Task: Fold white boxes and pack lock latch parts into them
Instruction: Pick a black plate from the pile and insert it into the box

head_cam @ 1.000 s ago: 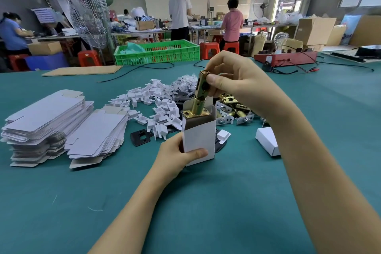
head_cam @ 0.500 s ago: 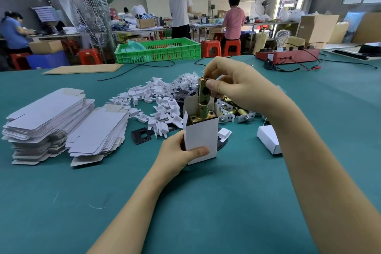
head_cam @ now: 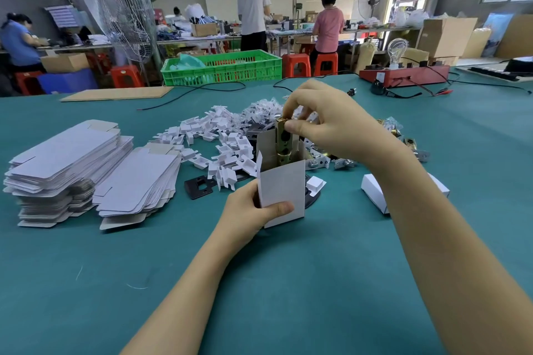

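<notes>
A white box point(head_cam: 284, 187) stands upright on the green table with its top flaps open. My left hand point(head_cam: 251, 215) grips its lower left side, thumb across the front. A brass lock latch point(head_cam: 282, 143) stands partly inside the box, its upper half sticking out. My right hand point(head_cam: 323, 124) pinches the top of the latch from above. More latch parts point(head_cam: 340, 163) lie behind the box. A folded white box point(head_cam: 375, 192) lies to the right, partly behind my right forearm.
Two stacks of flat white box blanks point(head_cam: 86, 164) sit at the left. A heap of small white inserts point(head_cam: 219, 141) and a black plate point(head_cam: 200, 187) lie behind the box. A green crate point(head_cam: 222, 68), a red tester point(head_cam: 403, 75) and cables stand at the far edge. People work at far benches.
My right hand has lowered the brass latch deeper into the white box. My left hand has kept its grip on the box.
</notes>
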### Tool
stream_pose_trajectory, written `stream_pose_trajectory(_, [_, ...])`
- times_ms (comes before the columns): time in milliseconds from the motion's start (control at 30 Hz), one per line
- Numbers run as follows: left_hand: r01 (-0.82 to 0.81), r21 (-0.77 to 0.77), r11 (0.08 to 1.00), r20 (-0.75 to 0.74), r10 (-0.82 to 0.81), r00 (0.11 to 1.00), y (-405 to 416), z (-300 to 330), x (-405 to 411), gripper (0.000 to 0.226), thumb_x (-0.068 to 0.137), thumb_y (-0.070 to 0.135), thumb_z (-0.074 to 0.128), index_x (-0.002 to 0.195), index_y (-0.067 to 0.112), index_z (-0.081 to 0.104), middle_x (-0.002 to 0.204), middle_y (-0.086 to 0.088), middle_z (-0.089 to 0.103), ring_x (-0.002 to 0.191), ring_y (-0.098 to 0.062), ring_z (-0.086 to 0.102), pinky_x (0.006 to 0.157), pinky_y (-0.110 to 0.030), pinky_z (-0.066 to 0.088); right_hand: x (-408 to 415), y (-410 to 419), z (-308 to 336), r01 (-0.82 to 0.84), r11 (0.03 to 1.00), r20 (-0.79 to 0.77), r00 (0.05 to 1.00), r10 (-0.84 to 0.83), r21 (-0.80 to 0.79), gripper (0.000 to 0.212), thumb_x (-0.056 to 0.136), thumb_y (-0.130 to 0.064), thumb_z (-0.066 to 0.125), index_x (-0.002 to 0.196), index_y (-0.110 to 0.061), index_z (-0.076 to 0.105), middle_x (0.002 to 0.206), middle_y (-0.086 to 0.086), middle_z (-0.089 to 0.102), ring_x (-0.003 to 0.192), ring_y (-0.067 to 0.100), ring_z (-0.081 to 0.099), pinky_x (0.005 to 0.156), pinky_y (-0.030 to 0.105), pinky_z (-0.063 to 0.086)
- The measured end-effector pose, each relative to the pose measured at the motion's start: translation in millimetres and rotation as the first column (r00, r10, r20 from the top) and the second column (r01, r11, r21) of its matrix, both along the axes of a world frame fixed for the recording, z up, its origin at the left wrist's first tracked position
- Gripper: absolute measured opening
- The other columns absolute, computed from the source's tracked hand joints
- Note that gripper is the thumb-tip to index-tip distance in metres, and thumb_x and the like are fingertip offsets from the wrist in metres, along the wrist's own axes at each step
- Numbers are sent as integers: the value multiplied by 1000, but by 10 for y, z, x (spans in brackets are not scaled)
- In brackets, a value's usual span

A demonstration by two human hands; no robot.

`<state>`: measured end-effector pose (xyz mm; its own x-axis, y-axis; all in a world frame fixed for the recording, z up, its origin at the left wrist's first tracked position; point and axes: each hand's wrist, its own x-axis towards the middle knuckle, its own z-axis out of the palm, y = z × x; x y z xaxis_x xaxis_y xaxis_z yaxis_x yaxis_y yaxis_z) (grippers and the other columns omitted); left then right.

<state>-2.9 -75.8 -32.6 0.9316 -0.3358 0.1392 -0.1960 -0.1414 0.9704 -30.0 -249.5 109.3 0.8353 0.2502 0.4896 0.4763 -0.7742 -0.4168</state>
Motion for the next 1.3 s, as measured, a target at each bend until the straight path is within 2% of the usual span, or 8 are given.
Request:
stream_pose_trajectory(133, [0, -1, 1000, 3, 0, 1000, 6, -5, 3, 37, 76, 17, 84, 107, 29, 69, 102, 10, 74, 95, -10, 69, 80, -25, 55, 9, -44, 0, 35, 987, -9, 999, -37, -157, 6, 92, -20, 63, 89, -20, 58, 122, 0, 47, 102, 15, 48, 82, 21, 31])
stream_pose_trajectory(233, [-5, -6, 1000, 2, 5, 1000, 6, -2, 1, 35, 76, 17, 85, 104, 31, 69, 100, 12, 74, 93, -8, 69, 74, -18, 53, 9, -38, -8, 52, 964, -28, 998, -61, -262, 4, 93, -19, 62, 91, -16, 60, 126, 3, 46, 105, 20, 50, 88, 28, 37])
stream_pose_trajectory(333, [-4, -7, 1000, 5, 4, 1000, 0, 10, -6, 32, 76, 19, 85, 99, 35, 70, 96, 15, 74, 89, -5, 69, 70, -16, 54, 39, -28, -38, 72, 923, -68, 992, -105, -377, 12, 92, -21, 62, 98, -11, 66, 124, 4, 48, 107, 24, 50, 94, 38, 41])
stream_pose_trajectory(500, [-5, -13, 1000, 3, 5, 1000, -8, 21, -14, 30, 78, 18, 82, 100, 34, 69, 94, 17, 74, 85, -2, 69, 65, -12, 50, 67, -25, -52, 97, 879, -88, 984, -155, -466, 19, 93, -23, 60, 104, -11, 69, 105, 11, 60, 97, 27, 54, 85, 37, 44])
stream_pose_trajectory(633, [-7, -17, 1000, -1, 7, 1000, -4, 21, -13, 30, 78, 19, 82, 100, 35, 69, 95, 16, 74, 87, -3, 69, 67, -13, 51, 85, -33, -55, 107, 896, -96, 982, -163, -432, 19, 93, -20, 60, 104, -10, 72, 99, 10, 68, 91, 24, 59, 81, 35, 48])
stream_pose_trajectory(967, [-16, 0, 1000, 19, 16, 1000, 3, -2, -3, 26, 81, 18, 80, 97, 35, 70, 94, 15, 75, 88, -7, 70, 76, -23, 57, 66, -83, -45, 41, 946, -169, 981, -100, -321, 20, 93, -22, 60, 108, -13, 70, 101, 3, 69, 87, 14, 56, 74, 23, 38])
stream_pose_trajectory(1167, [-129, -107, 986, -20, 128, 992, 20, -22, 46, 25, 79, 14, 81, 98, 25, 71, 95, 9, 76, 89, -12, 72, 72, -22, 56, 85, -132, -80, 106, 993, -161, 982, -98, 44, 19, 96, -25, 56, 110, -15, 64, 96, 2, 69, 84, 17, 67, 74, 29, 52])
stream_pose_trajectory(1300, [-195, -118, 974, -33, 193, 981, 27, -38, 81, 25, 78, 14, 82, 98, 25, 71, 99, 7, 76, 93, -13, 72, 80, -30, 55, 183, -199, -209, 164, 986, -234, 959, -162, -9, 16, 94, -22, 58, 104, -13, 67, 96, 5, 69, 87, 19, 66, 82, 34, 53])
